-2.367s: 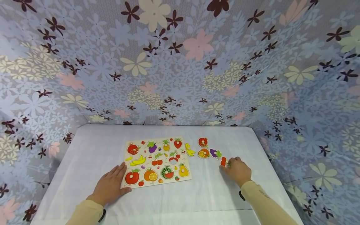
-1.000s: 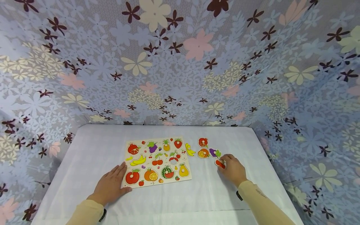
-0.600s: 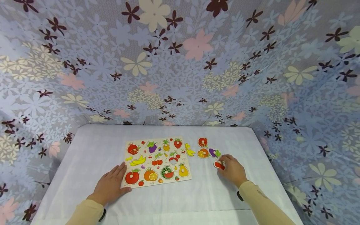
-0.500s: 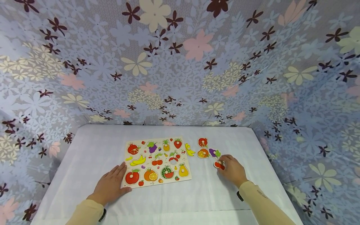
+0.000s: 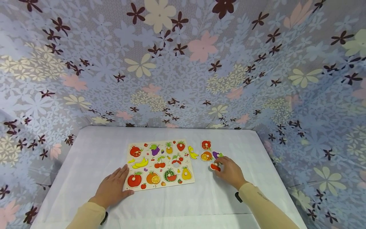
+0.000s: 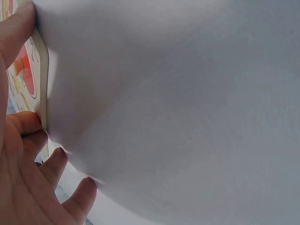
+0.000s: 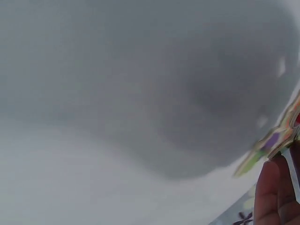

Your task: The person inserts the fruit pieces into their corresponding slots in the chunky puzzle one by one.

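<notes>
My right hand [image 5: 231,172] pinches a cherry puzzle piece [image 5: 214,167] between thumb and fingers, just below the loose grape piece [image 5: 215,155]. Only my fingertips and some piece edges show at the right side of the right wrist view. At the left lies a pale fruit puzzle board [image 5: 168,164], with several knobbed pieces seated in it. Flat on the table, my left hand [image 5: 111,187] rests against the board's lower left corner, fingers extended. The left wrist view has its thumb and fingertips at the board's edge [image 6: 44,70].
Loose pieces lie right of the board: bananas [image 5: 193,152] beside its edge, a pomegranate [image 5: 206,145], and an orange [image 5: 206,156] below that. A white cloth covers the table [image 5: 160,206]. Flowered fabric [image 5: 183,79] hangs behind and at both sides.
My right hand has carried the cherry piece left toward the board, and the piece has turned on the way. The left hand and board have stayed in place.
</notes>
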Tool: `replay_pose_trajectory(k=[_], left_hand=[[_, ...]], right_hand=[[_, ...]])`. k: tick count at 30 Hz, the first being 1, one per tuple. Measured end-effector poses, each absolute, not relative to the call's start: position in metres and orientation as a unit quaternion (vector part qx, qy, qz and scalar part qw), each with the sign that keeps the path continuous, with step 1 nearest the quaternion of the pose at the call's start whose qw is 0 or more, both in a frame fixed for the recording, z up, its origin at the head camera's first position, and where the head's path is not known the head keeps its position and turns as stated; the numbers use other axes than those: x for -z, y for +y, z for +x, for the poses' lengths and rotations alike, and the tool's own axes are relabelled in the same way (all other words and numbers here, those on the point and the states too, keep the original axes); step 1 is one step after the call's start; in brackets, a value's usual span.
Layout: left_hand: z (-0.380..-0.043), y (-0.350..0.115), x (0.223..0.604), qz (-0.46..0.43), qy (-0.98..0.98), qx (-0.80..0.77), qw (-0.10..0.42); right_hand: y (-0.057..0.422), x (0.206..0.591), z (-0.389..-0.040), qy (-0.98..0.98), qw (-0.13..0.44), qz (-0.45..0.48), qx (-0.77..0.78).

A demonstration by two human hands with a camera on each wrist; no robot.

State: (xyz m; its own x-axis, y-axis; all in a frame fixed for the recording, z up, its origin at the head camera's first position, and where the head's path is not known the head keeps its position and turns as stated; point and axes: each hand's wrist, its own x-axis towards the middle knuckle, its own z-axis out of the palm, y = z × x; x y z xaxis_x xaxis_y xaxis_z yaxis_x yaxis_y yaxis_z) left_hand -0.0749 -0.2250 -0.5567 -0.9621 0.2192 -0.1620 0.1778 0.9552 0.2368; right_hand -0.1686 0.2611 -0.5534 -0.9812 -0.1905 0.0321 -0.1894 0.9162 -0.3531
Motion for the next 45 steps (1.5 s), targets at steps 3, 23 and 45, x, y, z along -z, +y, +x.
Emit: replay_pose_trajectory(k=[3,23,45], left_hand=[[-0.076,-0.226,0.558,0.099,0.985,-0.110,0.094],[-0.077,-0.227,0.558,0.097,0.986,-0.104,0.092],[-0.078,-0.231,0.562,0.096,0.987,-0.102,0.084]], right_hand=[[0.250,0.551,-0.172,0.977,0.002,-0.117,0.180],[0.148,0.538,-0.185,0.950,0.040,-0.258,0.174],[0.048,0.549,-0.217,0.921,0.114,-0.355,0.116]])
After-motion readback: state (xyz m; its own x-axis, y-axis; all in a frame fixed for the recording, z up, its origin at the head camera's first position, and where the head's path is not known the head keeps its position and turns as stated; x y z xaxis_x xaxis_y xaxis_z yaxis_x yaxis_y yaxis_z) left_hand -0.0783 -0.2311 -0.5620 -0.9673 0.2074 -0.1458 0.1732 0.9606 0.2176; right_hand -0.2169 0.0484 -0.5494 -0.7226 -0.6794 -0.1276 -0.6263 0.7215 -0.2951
